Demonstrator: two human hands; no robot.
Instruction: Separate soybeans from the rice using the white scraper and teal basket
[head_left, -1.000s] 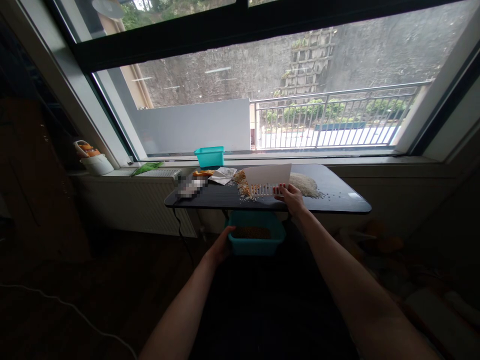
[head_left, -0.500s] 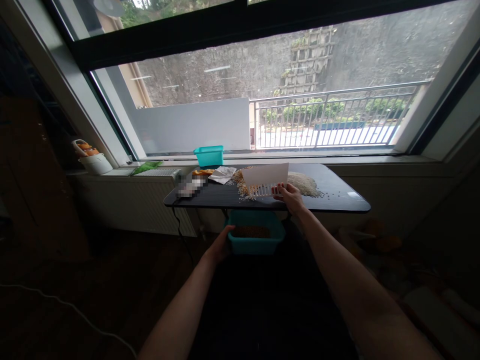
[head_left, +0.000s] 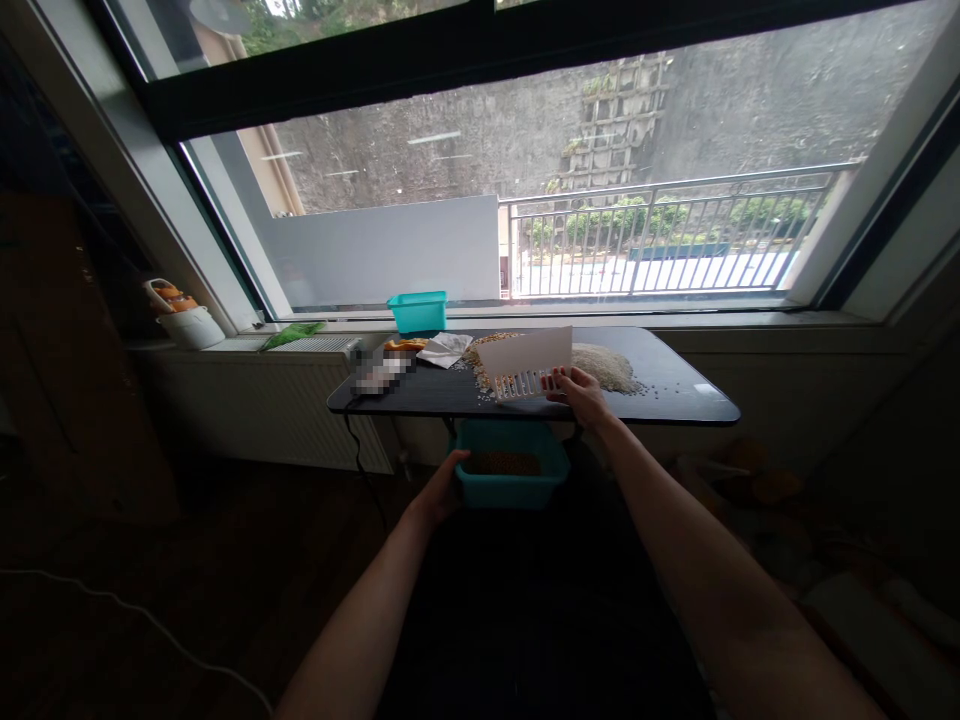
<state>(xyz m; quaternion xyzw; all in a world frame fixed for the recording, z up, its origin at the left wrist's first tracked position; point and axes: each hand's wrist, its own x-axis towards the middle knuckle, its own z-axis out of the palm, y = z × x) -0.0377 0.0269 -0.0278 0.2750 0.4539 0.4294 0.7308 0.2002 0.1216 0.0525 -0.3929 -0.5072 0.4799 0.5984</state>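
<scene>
At the table [head_left: 675,398] edge, right hand [head_left: 581,392] grips the slotted scoop [head_left: 529,360] on the grain [head_left: 480,358]; left hand [head_left: 442,488] clasps the teal bin [head_left: 517,492] below to catch spill

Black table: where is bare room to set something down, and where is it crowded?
Bare: right end past the rice pile; front strip left of the white scoop. Crowded: middle, with corn, scoop and right hand.
</scene>
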